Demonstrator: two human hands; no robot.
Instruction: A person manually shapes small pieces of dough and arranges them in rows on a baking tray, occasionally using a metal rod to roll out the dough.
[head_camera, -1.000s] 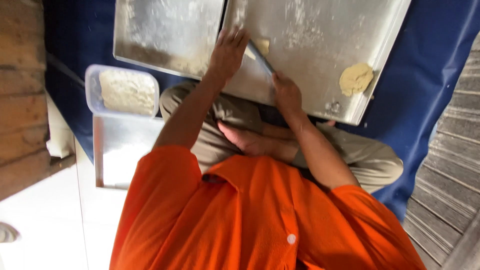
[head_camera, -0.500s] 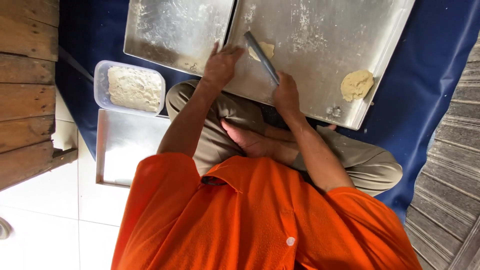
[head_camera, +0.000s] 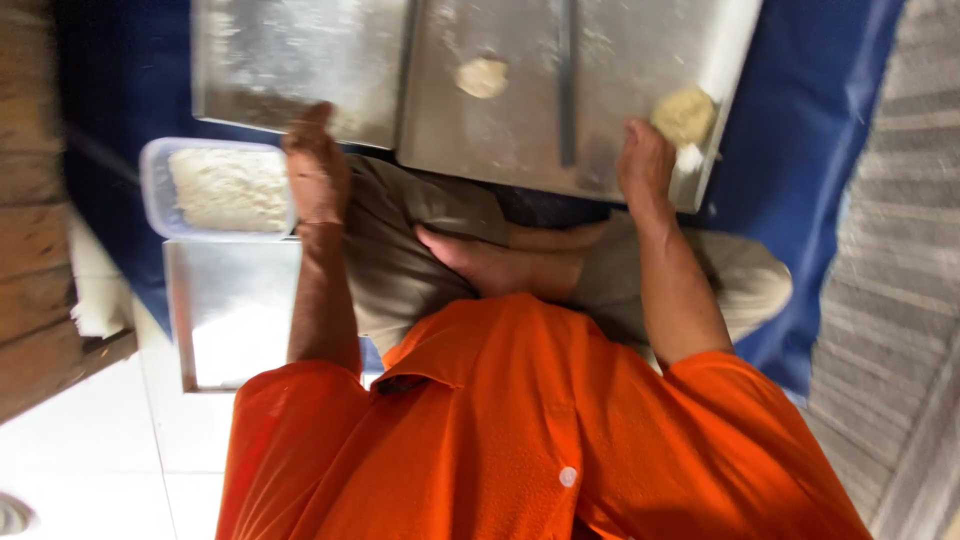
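At the far right edge of the floured metal tray (head_camera: 600, 60), your right hand (head_camera: 645, 165) rests loosely against the dough ball (head_camera: 684, 112), so cup it gently, while your left hand (head_camera: 317, 170) lies open, holding nothing, beside the tub (head_camera: 155, 190).

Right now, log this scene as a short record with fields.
left hand: rests at the near edge of the left metal tray, beside the plastic tub of white dough
right hand: touches the dough ball at the corner of the right metal tray
also on right tray: small dough piece, metal rod
underneath: blue cloth
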